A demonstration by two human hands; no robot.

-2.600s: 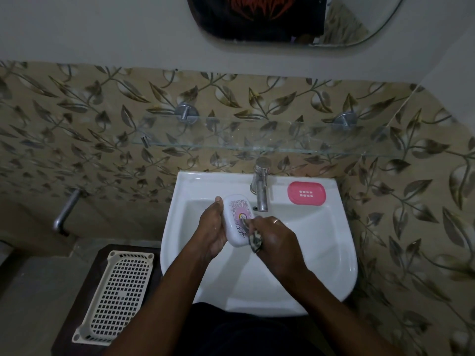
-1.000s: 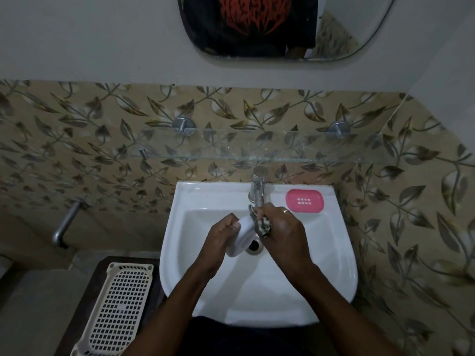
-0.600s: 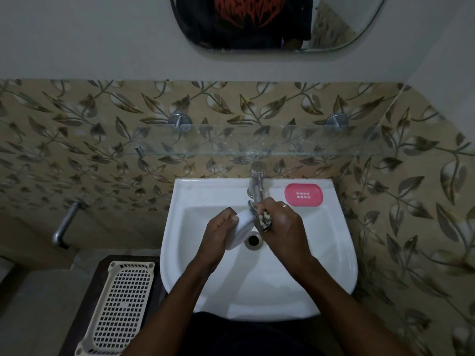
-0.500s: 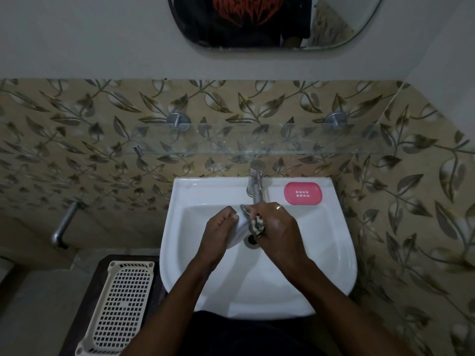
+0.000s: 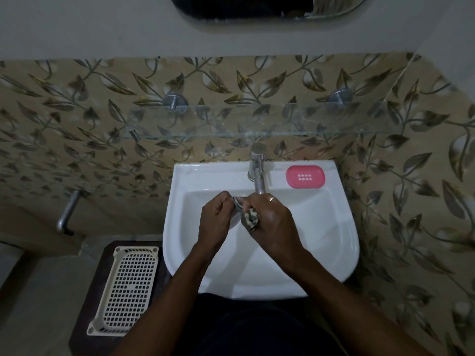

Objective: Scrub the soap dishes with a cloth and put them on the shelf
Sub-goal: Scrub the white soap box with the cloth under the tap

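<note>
My left hand (image 5: 215, 219) grips a white soap dish (image 5: 235, 220) over the basin; only a sliver of it shows between my hands. Pressed against the dish is a patterned cloth (image 5: 250, 217), bunched in my right hand (image 5: 271, 222), which wears a ring. A pink soap dish (image 5: 305, 177) lies flat on the back right rim of the white sink (image 5: 334, 227). A glass shelf (image 5: 257, 122) with nothing on it runs along the tiled wall above the tap.
A chrome tap (image 5: 257, 168) stands at the back of the sink, just above my hands. A cream perforated basket (image 5: 127, 289) sits on a dark stool to the left. A metal pipe (image 5: 67, 213) sticks out of the left wall. A mirror (image 5: 270, 6) hangs above.
The white dish has turned edge-on and is now mostly covered by my hands. My right hand has worked the cloth back and forth against it. The view tilted slightly down.
</note>
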